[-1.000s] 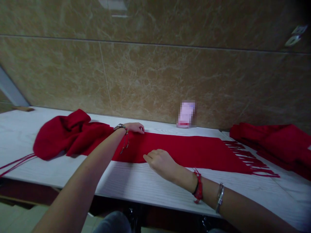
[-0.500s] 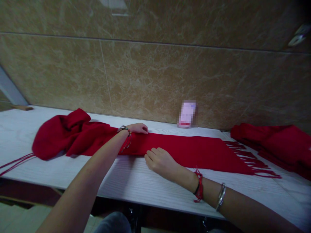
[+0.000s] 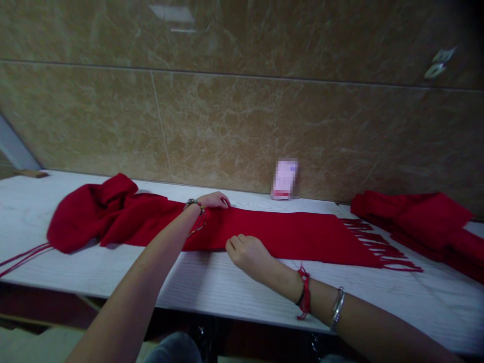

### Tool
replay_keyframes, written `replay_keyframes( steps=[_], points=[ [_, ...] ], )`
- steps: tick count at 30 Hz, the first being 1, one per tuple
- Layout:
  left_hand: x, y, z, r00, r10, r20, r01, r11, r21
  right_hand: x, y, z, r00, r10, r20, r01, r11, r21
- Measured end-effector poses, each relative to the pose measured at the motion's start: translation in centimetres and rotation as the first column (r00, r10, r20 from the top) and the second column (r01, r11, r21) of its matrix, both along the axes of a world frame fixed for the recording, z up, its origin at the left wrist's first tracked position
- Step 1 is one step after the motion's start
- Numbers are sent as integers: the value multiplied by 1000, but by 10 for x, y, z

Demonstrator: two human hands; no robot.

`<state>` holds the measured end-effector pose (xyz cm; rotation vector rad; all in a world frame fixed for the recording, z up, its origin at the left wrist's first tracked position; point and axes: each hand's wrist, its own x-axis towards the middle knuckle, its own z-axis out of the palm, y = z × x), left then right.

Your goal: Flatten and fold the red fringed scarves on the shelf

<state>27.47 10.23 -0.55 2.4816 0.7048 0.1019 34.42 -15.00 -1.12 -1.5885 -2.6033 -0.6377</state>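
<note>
A long red scarf point(image 3: 298, 234) lies lengthwise on a white wood-grain tabletop. Its right part is spread flat and ends in a knotted fringe, while the left part is bunched into a loose heap. At the scarf's far edge, near its middle, my left hand point(image 3: 215, 200) is closed with fingertips bent down onto the fabric. My right hand point(image 3: 247, 254) pinches the near edge, slightly further right, with its fingers curled. The fingertips of both hands are partly hidden.
A second folded red cloth point(image 3: 412, 222) lies at the right end of the tabletop point(image 3: 212, 282). A pink object, blurred out point(image 3: 285, 179), leans against the brown marbled wall point(image 3: 242, 121). A small wooden piece point(image 3: 31, 173) sits at the far left.
The view has shifted slightly, so the wall and cloths appear a little displaced. Both hands stay at nearly the same spots on the scarf's edges.
</note>
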Motion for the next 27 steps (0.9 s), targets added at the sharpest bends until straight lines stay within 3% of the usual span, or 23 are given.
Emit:
replay_keyframes(
  steps=[4,8,11,16,21,24,27],
  points=[
    [4,-9,13,990,67,125,-60,997,-52,10,-4,19,999,-35,2,35,998,61],
    [28,-27,43,931,126,341,-58,978,-202,35,-19,49,987,-159,-20,160,980,116],
    [60,-45,71,841,199,504,4,928,-373,64,-38,73,961,-273,-35,275,947,167],
    [135,-84,106,811,154,565,105,910,-400,129,-81,95,887,-455,-76,460,856,236],
    [221,-124,112,878,36,477,89,968,-236,199,-124,81,812,-566,-142,582,774,249],
    [267,-144,95,916,-4,401,80,982,-173,235,-144,56,774,-609,-173,633,749,197],
    [300,-158,66,952,-32,303,69,991,-111,261,-156,25,737,-642,-210,670,735,103]
  ],
)
